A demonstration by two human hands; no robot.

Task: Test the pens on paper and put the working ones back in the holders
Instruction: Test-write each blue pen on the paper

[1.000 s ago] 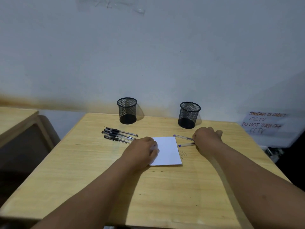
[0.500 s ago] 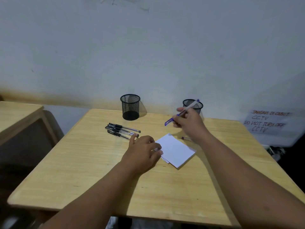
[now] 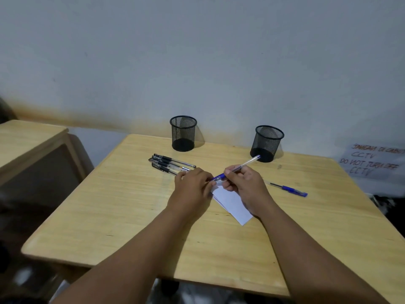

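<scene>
Now the right hand (image 3: pixel 245 185) grips the blue pen (image 3: pixel 238 168); the left hand (image 3: pixel 192 187), fingers curled, should pin the paper (image 3: pixel 232 205) beneath it flat.

Left hand (image 3: pixel 192 189): laid knuckles-up, fingers curled at the blue pen's (image 3: pixel 237 169) cap end.
Right hand (image 3: pixel 245 185): pen pinched between thumb and fingers.
Forearms: 2, extended forward, converging.

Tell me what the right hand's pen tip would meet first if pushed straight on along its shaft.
Most likely the left hand, whose fingers sit right at the blue pen tip held by the right hand; depth is unclear.
</scene>
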